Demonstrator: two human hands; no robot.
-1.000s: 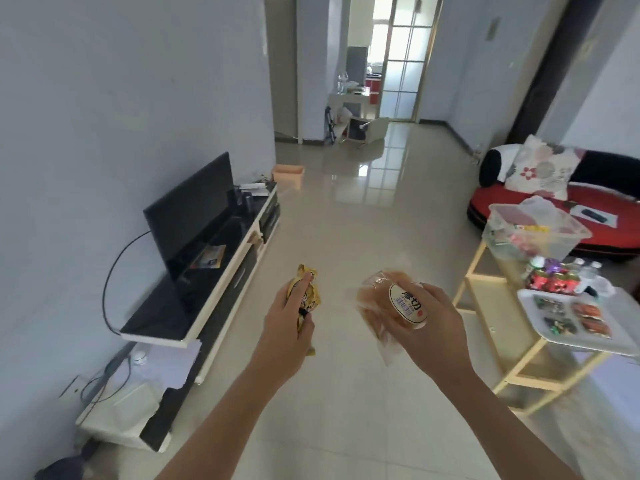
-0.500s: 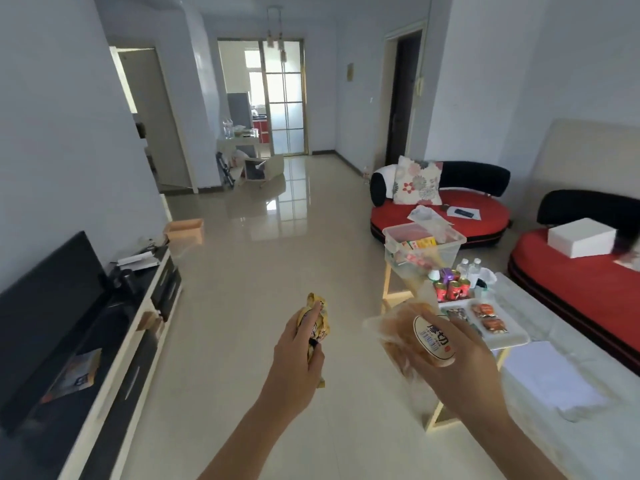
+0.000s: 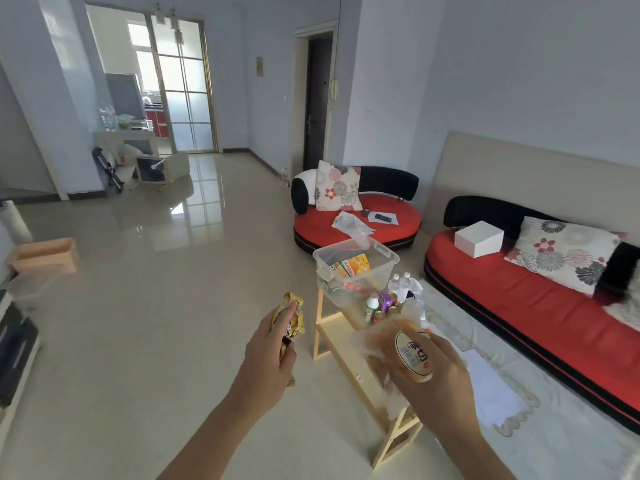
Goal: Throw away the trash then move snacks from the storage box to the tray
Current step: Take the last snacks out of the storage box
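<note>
My left hand (image 3: pixel 268 358) grips a yellow snack wrapper (image 3: pixel 289 315) above the floor. A clear bread bag with a round label (image 3: pixel 412 355) is held in my right hand (image 3: pixel 440 379), low in the middle of the view. Beyond my hands a clear plastic storage box (image 3: pixel 356 271) with an orange packet inside stands on the far end of a light wooden table (image 3: pixel 329 327). Small bottles and cans (image 3: pixel 384 303) stand behind the box. My right hand and the bag hide the tray.
A round red sofa (image 3: pixel 356 216) with a floral cushion sits behind the table. A long red sofa (image 3: pixel 519 292) carrying a white box (image 3: pixel 479 239) runs along the right wall. A small wooden bin (image 3: pixel 45 254) stands at the left. Tiled floor stretches ahead.
The view has swung right, from the TV stand to the sofas and table. Both hands keep their hold on the wrapper and the bread bag, now nearer the table.
</note>
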